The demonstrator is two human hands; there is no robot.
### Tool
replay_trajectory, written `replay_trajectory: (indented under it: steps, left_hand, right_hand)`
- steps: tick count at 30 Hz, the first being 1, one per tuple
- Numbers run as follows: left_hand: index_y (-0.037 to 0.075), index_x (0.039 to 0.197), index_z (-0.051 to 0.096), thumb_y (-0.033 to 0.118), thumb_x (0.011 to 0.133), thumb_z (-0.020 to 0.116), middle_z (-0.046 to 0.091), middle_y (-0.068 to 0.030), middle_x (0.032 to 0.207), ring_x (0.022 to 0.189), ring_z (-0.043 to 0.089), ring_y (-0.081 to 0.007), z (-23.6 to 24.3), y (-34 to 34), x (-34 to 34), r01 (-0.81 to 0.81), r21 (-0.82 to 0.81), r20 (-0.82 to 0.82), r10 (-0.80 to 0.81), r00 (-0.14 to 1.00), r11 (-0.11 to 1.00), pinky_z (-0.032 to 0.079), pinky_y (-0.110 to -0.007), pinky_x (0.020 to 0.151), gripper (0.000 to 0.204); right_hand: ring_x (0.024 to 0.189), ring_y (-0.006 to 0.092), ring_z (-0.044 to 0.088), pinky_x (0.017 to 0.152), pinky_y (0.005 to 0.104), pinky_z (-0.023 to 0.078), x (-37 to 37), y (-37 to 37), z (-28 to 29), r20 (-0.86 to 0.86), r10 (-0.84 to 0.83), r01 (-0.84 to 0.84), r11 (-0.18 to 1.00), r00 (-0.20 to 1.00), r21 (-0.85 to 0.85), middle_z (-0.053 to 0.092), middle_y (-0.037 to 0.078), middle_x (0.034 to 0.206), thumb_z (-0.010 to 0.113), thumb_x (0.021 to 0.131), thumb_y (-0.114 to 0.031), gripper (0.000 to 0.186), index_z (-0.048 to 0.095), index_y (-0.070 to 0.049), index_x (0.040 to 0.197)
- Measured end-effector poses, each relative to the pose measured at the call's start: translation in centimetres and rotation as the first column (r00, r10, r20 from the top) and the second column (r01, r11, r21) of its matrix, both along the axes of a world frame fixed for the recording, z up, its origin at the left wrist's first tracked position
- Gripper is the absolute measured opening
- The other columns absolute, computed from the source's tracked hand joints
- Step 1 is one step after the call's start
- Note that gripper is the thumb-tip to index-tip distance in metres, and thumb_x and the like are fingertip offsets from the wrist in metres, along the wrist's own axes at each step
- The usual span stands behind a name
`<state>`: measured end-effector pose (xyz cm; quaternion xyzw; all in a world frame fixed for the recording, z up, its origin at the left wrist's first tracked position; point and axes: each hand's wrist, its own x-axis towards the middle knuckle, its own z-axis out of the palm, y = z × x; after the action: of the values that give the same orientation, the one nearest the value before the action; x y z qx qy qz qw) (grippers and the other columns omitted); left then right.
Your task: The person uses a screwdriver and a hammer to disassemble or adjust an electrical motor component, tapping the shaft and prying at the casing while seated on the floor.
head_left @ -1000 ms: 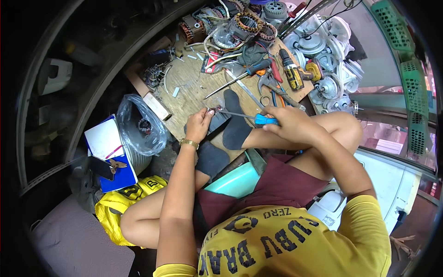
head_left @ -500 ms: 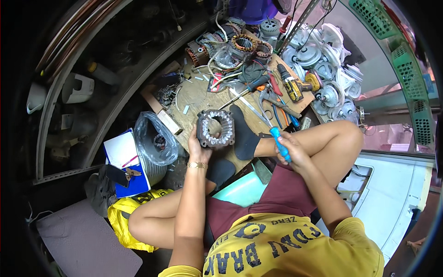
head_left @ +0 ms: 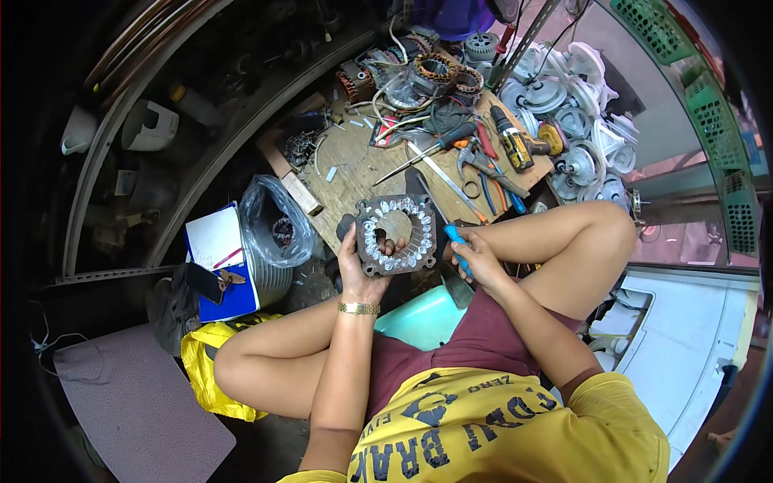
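Observation:
My left hand (head_left: 360,272) is closed around the lower left side of a square motor stator (head_left: 425,245), with fingertips showing through its round bore. Pale liners fill the slots around that bore, and the stator's open face is turned up toward me. Close to its right side, my right hand (head_left: 483,264) grips a blue-handled screwdriver (head_left: 456,243). The handle's front end points up and left, beside the stator's edge; its shaft is hard to make out. Both hands are above my lap, and a turquoise basin (head_left: 419,320) sits below them.
A wooden board (head_left: 350,177) ahead carries a cordless drill (head_left: 513,143), pliers, a long screwdriver (head_left: 427,151) and wound coils (head_left: 435,68). White gear assemblies (head_left: 576,125) are piled at the right. To the left stand a bag-lined bucket (head_left: 278,217) and a notebook (head_left: 216,240).
The stator in my left hand has come to the right and looks larger. My right hand has moved left with the screwdriver, bringing it beside the stator. The whole view has shifted slightly.

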<state>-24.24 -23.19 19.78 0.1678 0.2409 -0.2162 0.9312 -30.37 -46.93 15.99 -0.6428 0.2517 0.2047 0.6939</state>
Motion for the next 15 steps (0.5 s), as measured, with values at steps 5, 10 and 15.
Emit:
replay_trajectory:
  steps: [5,10,15]
  left_hand:
    - [0.008,0.093,0.064,0.048,0.101,0.049,0.058,-0.0073,0.068,0.064,0.053,-0.0223,-0.3,-0.8,0.1,-0.053,0.149,0.087,0.04,0.995,0.987,0.052,-0.035,0.076,0.043]
    - [0.009,0.11,0.064,0.051,0.098,0.058,0.069,-0.0058,0.103,0.09,0.067,-0.0173,-5.3,1.2,1.9,-0.043,0.259,0.256,-0.025,0.966,0.965,0.055,-0.033,0.081,0.044]
    - [0.009,0.093,0.061,0.034,0.095,0.068,0.056,0.0053,0.08,0.075,0.053,-0.0066,-9.1,2.4,6.1,-0.057,0.543,0.464,-0.242,0.852,0.838,0.043,-0.022,0.07,0.027]
  right_hand:
    - [0.064,0.0145,0.063,0.052,0.0275,0.049,0.5,-1.9,0.0,-0.165,0.085,0.0,0.889,0.983,0.458,0.063,0.004,0.087,0.058,0.101,-0.04,0.047,0.05,-0.01,0.136]
    - [0.106,0.0336,0.067,0.088,0.0467,0.058,4.8,-0.9,1.3,-0.167,0.011,0.1,0.762,0.986,0.64,0.057,0.014,0.128,0.055,0.102,-0.04,0.041,0.052,-0.01,0.131]
    - [0.089,0.028,0.067,0.086,0.0504,0.06,9.8,0.2,-0.8,-0.122,-0.048,0.108,0.828,0.991,0.55,0.058,0.01,0.108,0.058,0.1,-0.033,0.03,0.054,-0.011,0.12]
